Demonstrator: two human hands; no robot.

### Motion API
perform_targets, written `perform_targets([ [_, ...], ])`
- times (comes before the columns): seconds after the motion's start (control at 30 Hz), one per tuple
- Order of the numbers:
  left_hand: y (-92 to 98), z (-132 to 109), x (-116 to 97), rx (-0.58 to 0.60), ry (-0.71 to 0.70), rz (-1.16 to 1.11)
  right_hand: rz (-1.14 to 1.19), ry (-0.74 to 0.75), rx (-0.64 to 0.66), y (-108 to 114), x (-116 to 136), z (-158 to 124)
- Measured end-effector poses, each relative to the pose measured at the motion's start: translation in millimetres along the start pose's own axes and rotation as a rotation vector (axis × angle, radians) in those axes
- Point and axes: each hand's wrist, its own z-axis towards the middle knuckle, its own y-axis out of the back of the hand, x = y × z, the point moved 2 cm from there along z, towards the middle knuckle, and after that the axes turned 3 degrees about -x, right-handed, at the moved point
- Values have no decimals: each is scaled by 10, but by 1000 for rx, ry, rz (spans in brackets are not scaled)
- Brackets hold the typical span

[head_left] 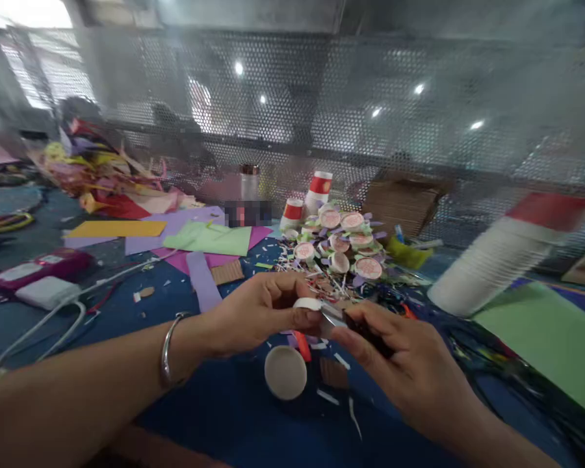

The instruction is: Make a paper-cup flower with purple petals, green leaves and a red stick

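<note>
My left hand, with a metal bangle on its wrist, pinches a small white paper-cup piece between thumb and fingers. My right hand is closed on dark-handled scissors, whose blades meet the white piece. Both hands hover over a blue sheet. Just below them a cut white cup bottom lies on the sheet, beside a small red scrap. A heap of decorated cup discs with paper shreds sits just beyond the hands.
A stack of white paper cups with a red rim lies on its side at the right. Coloured paper sheets spread at the centre left, green paper at the right. A white charger and cable lie at the left. A perforated metal screen backs the table.
</note>
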Motion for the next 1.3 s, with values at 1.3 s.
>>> perform_targets([
  [1.3,49,-5,-5,4,-134,374,-28,21,66,48,0,-48],
])
